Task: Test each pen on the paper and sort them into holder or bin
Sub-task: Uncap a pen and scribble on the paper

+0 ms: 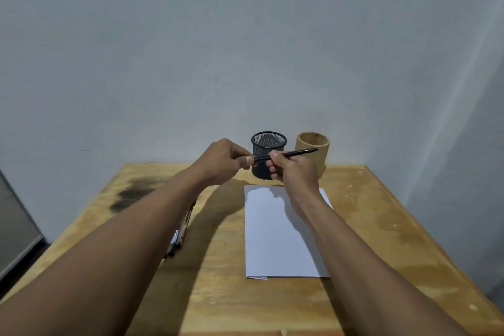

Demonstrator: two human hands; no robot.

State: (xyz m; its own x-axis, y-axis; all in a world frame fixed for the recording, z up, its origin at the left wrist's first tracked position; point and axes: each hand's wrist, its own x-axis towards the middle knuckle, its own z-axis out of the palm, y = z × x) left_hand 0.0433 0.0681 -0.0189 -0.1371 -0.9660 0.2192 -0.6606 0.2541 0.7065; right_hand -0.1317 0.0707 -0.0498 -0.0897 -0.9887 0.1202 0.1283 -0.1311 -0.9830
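- Spare pens (176,237): lying on the table (218,294), partly under the left forearm, untested by the look of it.
- Left hand (221,161): raised, fingertips pinching the left end of the pen (297,152).
- Mesh cup (268,144): upright at the table's far edge, behind the hands; no pens seen inside.
- Paper (272,240): flat, below the hands, no marks visible.
- Pen: black, held level in the air in front of both cups.
- Right hand (294,172): fingers curled round the pen's barrel.
- Wood cup (322,158): just right of the mesh cup; inside not visible.
- Step: probably uncapping the first pen.
- Next: pull the ends apart, then lower the tip to the paper.
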